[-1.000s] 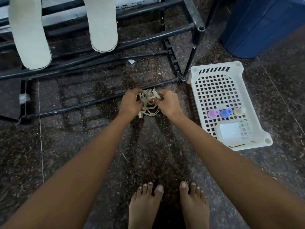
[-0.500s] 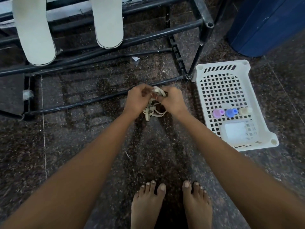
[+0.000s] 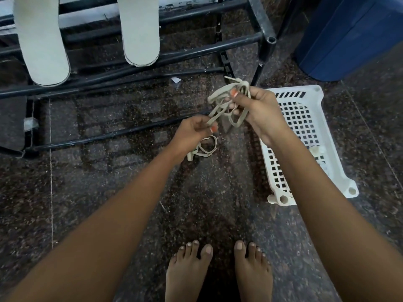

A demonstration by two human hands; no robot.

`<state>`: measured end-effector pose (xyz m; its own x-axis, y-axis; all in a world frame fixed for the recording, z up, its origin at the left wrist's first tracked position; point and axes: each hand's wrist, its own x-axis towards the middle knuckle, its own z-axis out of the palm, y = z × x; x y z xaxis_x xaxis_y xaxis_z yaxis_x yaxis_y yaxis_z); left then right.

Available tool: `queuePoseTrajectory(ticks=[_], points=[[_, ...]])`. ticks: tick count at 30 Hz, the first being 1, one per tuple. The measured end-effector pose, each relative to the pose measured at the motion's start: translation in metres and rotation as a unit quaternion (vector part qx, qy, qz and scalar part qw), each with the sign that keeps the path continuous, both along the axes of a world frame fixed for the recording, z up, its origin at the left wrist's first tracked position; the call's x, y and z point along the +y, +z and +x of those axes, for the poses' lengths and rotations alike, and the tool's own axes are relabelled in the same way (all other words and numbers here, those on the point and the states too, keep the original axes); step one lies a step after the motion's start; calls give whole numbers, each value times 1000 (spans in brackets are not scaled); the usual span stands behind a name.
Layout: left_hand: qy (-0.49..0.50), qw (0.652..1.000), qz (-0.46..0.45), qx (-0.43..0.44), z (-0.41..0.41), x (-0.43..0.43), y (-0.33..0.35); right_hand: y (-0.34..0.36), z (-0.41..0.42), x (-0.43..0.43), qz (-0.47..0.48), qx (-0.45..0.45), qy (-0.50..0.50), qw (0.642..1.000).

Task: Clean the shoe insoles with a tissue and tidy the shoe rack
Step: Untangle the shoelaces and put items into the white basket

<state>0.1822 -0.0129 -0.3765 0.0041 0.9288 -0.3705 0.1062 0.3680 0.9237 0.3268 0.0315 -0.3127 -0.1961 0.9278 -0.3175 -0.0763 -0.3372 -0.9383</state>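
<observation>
A tangle of beige shoelaces [image 3: 226, 105] hangs between my two hands above the dark floor. My right hand [image 3: 259, 110] grips the upper bunch of laces beside the rack's leg. My left hand [image 3: 194, 131] pinches a strand lower down, and a loose loop [image 3: 205, 149] dangles under it. Two pale insoles [image 3: 41, 42] [image 3: 139, 29] lean on the bars of the black metal shoe rack [image 3: 196, 51] at the top left.
A white perforated plastic basket [image 3: 305, 118] lies on the floor at the right, partly behind my right forearm. A blue bin [image 3: 349, 35] stands at the top right. A scrap of paper [image 3: 175, 80] lies under the rack. My bare feet [image 3: 218, 273] are at the bottom.
My hands have lifted apart: the right rose up and to the right with most of the laces, the left stayed lower, drawing a strand out. The view has shifted so the basket sits behind my arm.
</observation>
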Motion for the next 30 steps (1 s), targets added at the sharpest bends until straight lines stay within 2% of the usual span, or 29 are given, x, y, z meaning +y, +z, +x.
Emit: queuePoseTrajectory(ticks=[3, 6, 11, 16, 18, 26, 30], points=[[52, 993, -15, -103, 2, -2, 6, 2, 10, -2, -25, 33, -40, 998], [61, 987, -44, -143, 6, -5, 8, 1, 19, -10, -12, -52, -26, 998], [19, 990, -124, -60, 13, -18, -7, -20, 29, -28, 13, -254, 67, 965], [25, 989, -148, 12, 21, -25, -14, -44, 30, -42, 19, -351, 165, 922], [35, 990, -129, 37, 22, -25, -14, -46, 29, -45, 21, -362, 194, 912], [35, 992, -26, 116, 23, -21, -9, -55, 25, -49, -1, -331, 191, 924], [-60, 985, 26, 157, 23, -21, -4, -53, 24, -49, 2, -324, 194, 926]])
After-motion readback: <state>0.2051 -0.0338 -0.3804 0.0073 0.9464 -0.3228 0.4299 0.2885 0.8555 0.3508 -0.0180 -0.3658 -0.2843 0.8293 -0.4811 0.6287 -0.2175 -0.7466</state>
